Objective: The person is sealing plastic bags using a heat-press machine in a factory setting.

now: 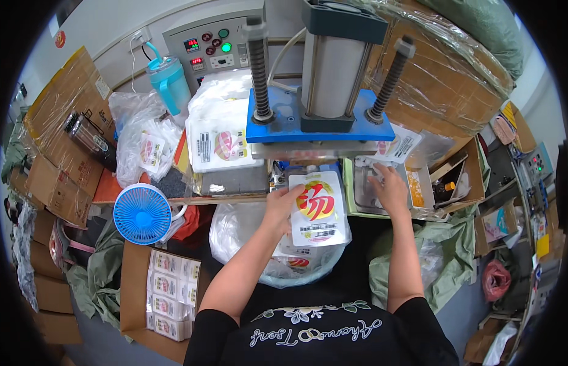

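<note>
My left hand (282, 210) is closed on the left edge of a white flat pouch (321, 226) printed with a red sign on a yellow disc. The pouch is tilted up in front of me, above a clear plastic bag (232, 235) with similar pouches inside. My right hand (389, 190) reaches over a grey metal tray (363, 198) at the right, fingers apart, and I see nothing held in them. Just beyond both hands stands a press with a blue plate (320, 116). The underside of the pouch and the fingers behind it are hidden.
A stack of white printed pouches (220, 128) lies left of the press. Nearby are a blue fan (141, 213), a turquoise cup (169, 82) and a dark bottle (90, 140). A carton of small packs (168, 293) stands lower left. Cardboard boxes (433, 73) rise behind.
</note>
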`<state>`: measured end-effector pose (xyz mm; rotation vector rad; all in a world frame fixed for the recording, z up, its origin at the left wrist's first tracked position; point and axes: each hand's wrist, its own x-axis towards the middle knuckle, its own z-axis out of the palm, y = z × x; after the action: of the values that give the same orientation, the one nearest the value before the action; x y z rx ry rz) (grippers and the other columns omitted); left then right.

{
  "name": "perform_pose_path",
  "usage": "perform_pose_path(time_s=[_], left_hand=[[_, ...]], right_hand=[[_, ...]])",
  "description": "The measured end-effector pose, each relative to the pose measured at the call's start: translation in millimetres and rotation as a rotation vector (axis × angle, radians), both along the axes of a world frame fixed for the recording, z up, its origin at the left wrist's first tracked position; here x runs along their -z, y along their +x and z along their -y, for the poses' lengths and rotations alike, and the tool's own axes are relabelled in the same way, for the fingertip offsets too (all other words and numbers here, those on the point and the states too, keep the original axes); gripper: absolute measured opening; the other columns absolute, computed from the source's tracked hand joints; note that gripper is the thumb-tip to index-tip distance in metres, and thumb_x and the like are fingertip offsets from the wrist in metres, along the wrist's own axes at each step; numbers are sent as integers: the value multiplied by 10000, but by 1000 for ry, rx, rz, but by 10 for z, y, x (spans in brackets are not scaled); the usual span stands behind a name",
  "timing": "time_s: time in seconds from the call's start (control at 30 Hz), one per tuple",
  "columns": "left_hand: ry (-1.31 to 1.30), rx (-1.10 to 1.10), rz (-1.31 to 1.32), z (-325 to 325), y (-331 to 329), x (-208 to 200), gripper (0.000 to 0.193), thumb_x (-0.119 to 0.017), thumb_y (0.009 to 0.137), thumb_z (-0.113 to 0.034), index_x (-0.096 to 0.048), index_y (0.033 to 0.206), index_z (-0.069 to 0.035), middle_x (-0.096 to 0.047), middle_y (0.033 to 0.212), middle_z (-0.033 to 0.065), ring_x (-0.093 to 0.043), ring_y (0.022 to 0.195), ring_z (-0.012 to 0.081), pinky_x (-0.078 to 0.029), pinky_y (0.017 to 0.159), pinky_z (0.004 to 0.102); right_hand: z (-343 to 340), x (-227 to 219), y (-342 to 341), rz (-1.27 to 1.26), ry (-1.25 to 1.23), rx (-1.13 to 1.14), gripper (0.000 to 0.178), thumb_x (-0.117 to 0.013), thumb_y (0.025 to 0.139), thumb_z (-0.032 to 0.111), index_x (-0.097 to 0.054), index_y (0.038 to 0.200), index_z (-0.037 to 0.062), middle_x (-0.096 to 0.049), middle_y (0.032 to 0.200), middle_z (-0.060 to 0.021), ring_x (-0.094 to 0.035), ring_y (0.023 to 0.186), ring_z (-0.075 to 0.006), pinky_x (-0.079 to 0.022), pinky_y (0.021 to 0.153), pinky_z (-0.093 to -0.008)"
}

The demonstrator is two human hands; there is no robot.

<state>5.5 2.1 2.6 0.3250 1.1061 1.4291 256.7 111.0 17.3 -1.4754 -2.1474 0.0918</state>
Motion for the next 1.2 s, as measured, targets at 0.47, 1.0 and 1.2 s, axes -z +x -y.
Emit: perform_pose_path(time_s=[0.47, 1.0, 1.2], left_hand=[[121, -120, -1937, 201, -1130, 248, 676, -656, 841, -443, -441, 1396, -123, -381, 1481, 104, -305, 1392, 286, -129, 1125, 541], [298, -183, -1087, 679, -668, 93, 193, -665, 875, -156, -609, 802, 14, -602, 724, 102, -526, 624, 211, -409, 593, 311], [144, 39, -658, 841, -165, 152, 111, -714, 855, -106, -698, 836, 2, -635, 775, -12, -546, 667, 46, -433, 634, 208]], right_hand=[[-182, 89, -132, -512, -622, -47, 217, -587, 888, 214, -537, 1016, 46, -613, 967, -180, -630, 746, -291, -484, 595, -411], [40, 174, 106, -1622, -1038, -280, 218, -532, 980, 193, -567, 1168, 88, -458, 753, 32, -317, 530, -37, -222, 378, -153], [492, -172, -569, -712, -626, -400, 215, -548, 963, 177, -550, 1160, 90, -469, 709, 31, -381, 553, -33, -293, 450, -198]])
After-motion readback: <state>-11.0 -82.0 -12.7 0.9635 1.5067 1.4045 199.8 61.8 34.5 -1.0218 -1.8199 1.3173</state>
